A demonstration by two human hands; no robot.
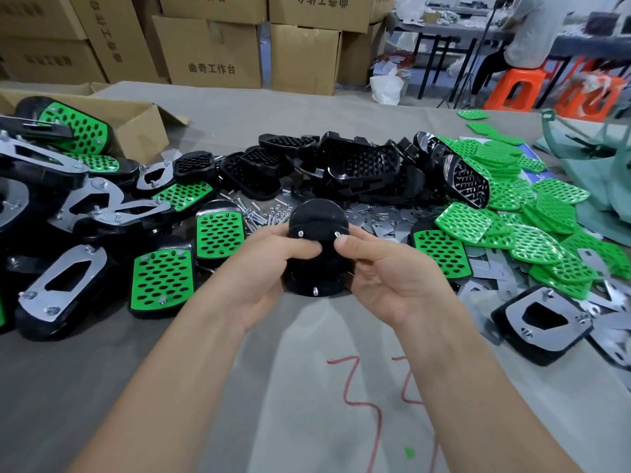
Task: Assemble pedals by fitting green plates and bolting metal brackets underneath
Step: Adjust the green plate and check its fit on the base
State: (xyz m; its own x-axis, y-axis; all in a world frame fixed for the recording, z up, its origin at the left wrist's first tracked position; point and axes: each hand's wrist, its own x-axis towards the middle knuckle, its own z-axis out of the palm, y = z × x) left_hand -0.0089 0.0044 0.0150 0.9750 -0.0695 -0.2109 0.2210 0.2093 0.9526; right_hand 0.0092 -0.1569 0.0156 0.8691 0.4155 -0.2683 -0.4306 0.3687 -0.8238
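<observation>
Black pedal body: lifted off the grey cloth, underside up, between both hands; three bolt ends stand out of it.
Left hand: grips the pedal body's left side, thumb laid across the underside.
Right hand: holds the pedal body's right side, with thumb and forefinger tips meeting just beside the upper right bolt end.
Loose bolts: scattered just beyond the pedal body, to its left.
Metal brackets: flat pile just beyond the pedal body, to its right.
Green plates: heap well to the right of the pedal body.
Empty black bodies: heaped beyond the pedal body.
Plated pedals: green face up, near the pedal body's left.
Bracketed pedals: piled far left of the pedal body.
Cardboard box: open, far beyond the pedal body, leftward.
</observation>
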